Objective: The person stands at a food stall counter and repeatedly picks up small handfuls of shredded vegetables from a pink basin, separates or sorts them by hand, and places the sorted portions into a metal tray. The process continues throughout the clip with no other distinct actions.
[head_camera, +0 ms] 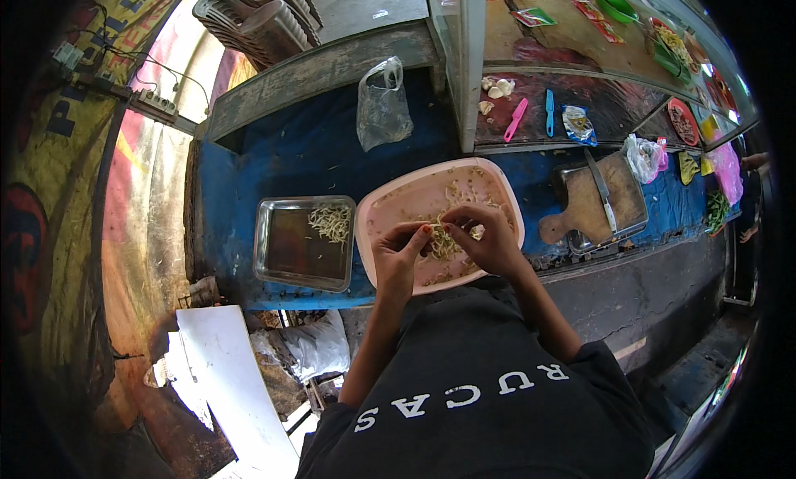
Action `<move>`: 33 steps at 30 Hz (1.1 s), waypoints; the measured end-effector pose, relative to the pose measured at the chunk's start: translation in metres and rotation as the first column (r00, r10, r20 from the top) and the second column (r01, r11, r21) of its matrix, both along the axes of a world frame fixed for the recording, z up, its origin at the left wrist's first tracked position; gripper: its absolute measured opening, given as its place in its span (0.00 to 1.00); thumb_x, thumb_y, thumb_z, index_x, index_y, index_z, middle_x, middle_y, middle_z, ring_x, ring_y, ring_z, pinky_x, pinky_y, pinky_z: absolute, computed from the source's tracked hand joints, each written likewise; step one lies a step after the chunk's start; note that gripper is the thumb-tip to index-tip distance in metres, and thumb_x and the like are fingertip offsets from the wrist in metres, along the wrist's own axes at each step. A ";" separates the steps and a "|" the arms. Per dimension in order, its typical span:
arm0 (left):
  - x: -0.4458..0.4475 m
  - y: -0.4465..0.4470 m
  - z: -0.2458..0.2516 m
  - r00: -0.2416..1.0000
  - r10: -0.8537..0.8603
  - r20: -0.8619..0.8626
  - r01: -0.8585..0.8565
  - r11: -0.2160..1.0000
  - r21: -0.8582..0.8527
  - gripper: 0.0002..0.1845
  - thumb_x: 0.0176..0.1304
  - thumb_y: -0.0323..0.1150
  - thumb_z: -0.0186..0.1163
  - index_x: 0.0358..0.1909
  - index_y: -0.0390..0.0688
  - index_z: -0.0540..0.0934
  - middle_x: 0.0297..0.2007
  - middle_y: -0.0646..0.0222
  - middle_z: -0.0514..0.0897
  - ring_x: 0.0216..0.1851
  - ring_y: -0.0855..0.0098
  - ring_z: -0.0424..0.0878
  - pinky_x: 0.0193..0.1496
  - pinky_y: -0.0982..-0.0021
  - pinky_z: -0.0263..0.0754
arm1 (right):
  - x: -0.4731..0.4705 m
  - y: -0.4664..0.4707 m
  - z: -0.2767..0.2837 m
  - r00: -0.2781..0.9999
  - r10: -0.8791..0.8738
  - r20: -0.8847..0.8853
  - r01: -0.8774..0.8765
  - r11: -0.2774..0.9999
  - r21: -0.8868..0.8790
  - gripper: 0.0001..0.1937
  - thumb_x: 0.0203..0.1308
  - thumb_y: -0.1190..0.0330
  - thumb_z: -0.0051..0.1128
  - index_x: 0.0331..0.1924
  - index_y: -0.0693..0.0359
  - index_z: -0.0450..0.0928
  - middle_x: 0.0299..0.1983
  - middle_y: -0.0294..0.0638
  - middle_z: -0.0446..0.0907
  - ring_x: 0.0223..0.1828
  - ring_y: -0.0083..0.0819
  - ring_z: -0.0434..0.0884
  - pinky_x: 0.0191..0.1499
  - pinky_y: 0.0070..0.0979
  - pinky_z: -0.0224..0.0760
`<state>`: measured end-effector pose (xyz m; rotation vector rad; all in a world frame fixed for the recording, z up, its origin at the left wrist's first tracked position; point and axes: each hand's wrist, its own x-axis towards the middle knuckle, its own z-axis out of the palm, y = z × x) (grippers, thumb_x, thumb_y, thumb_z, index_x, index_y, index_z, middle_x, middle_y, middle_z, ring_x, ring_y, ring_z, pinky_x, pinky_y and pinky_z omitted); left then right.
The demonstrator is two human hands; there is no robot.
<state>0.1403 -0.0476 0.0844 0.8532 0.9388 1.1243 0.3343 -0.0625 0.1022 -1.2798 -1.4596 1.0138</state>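
Observation:
My left hand (pixel 401 246) and my right hand (pixel 488 236) meet above a pink plastic basin (pixel 398 205). Fingertips of both are pinched together around what looks like a thin bean sprout, partly covered by the fingers. Beneath them lies a loose heap of bean sprouts (pixel 444 249), with more strands scattered toward the basin's far right side and small bits stuck to its floor. Left of the basin, close to its rim, sits a rectangular metal tray (pixel 283 246). A small pile of sprouts (pixel 331 223) occupies that tray's upper right corner.
A clear plastic bag (pixel 384 109) lies beyond the basin on the blue table cover (pixel 298 149). To the right, a knife (pixel 601 190) rests on a wooden cutting board (pixel 572 208). A glass case's post (pixel 472 68) rises behind; garlic (pixel 497 87) and pink and blue peelers (pixel 550 113) lie inside.

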 end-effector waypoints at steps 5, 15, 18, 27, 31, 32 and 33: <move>0.000 -0.002 -0.001 1.000 -0.014 -0.025 0.014 1.000 0.002 0.07 0.69 0.27 0.71 0.45 0.34 0.89 0.34 0.65 0.91 0.33 0.78 0.85 0.38 0.76 0.79 | -0.003 0.001 0.000 0.998 0.031 0.049 -0.031 1.000 -0.002 0.02 0.64 0.79 0.63 0.39 0.68 0.85 0.35 0.41 0.86 0.37 0.26 0.85 0.42 0.26 0.77; 0.002 -0.008 -0.004 0.999 -0.008 -0.044 0.007 1.000 -0.014 0.07 0.69 0.26 0.71 0.44 0.33 0.89 0.34 0.64 0.90 0.32 0.77 0.85 0.37 0.76 0.78 | -0.005 0.000 -0.016 0.999 -0.048 -0.008 0.046 0.986 -0.159 0.06 0.70 0.74 0.61 0.42 0.68 0.85 0.38 0.42 0.88 0.40 0.25 0.85 0.44 0.26 0.77; 0.003 -0.008 -0.002 0.995 0.002 -0.096 -0.004 1.000 -0.015 0.07 0.69 0.25 0.71 0.45 0.33 0.89 0.34 0.63 0.91 0.32 0.76 0.85 0.37 0.76 0.79 | -0.003 -0.002 -0.009 0.989 -0.045 -0.143 0.028 0.993 -0.116 0.08 0.72 0.72 0.61 0.46 0.69 0.86 0.40 0.42 0.89 0.41 0.25 0.86 0.46 0.25 0.79; 0.006 -0.007 0.000 0.988 -0.028 -0.150 0.029 1.000 0.006 0.09 0.71 0.27 0.69 0.47 0.31 0.89 0.37 0.61 0.92 0.34 0.76 0.86 0.39 0.76 0.80 | -0.004 -0.005 -0.006 0.974 0.075 -0.213 -0.095 0.992 -0.084 0.06 0.68 0.78 0.66 0.46 0.69 0.86 0.41 0.41 0.90 0.43 0.25 0.88 0.49 0.24 0.82; 0.006 -0.005 0.000 0.993 -0.054 -0.103 0.053 0.999 -0.013 0.12 0.75 0.32 0.65 0.47 0.32 0.89 0.37 0.59 0.92 0.34 0.75 0.86 0.40 0.74 0.80 | -0.007 -0.005 -0.019 0.920 0.006 -0.392 -0.052 0.993 -0.106 0.06 0.67 0.78 0.67 0.45 0.69 0.86 0.40 0.41 0.90 0.42 0.25 0.88 0.48 0.24 0.82; 0.005 -0.005 0.000 0.995 -0.065 -0.076 0.063 0.998 -0.025 0.13 0.76 0.33 0.64 0.47 0.32 0.89 0.37 0.59 0.92 0.35 0.74 0.87 0.41 0.73 0.80 | -0.007 -0.005 -0.021 0.895 -0.024 -0.445 -0.041 0.990 -0.137 0.06 0.67 0.78 0.67 0.45 0.69 0.86 0.40 0.41 0.90 0.42 0.25 0.88 0.48 0.24 0.82; 0.004 -0.004 0.000 0.999 -0.037 -0.032 0.036 0.998 -0.048 0.13 0.77 0.32 0.62 0.50 0.32 0.87 0.36 0.59 0.92 0.37 0.72 0.88 0.44 0.72 0.81 | -0.007 -0.005 -0.022 0.876 -0.038 -0.481 -0.032 0.990 -0.137 0.05 0.67 0.79 0.67 0.45 0.69 0.86 0.40 0.41 0.89 0.42 0.25 0.88 0.49 0.23 0.82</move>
